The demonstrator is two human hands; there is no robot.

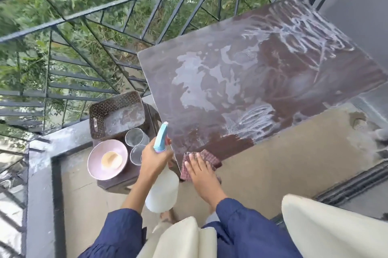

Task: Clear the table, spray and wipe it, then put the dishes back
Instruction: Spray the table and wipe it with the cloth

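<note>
Hands: the left hand point(154, 160) grips the spray bottle point(162, 191); the right hand point(201, 171) presses flat on the cloth point(211, 157)
Cloth: at the near corner of the bench point(241, 81); from there we see the bench run away rightward

Wet brown table point(210, 64), soapy streaks, checked cloth point(213, 158) on its near corner

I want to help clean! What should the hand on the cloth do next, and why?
Probably push the cloth away across the table: the right hand presses it at the near corner, while puddles and foam streaks cover the rest.
</note>
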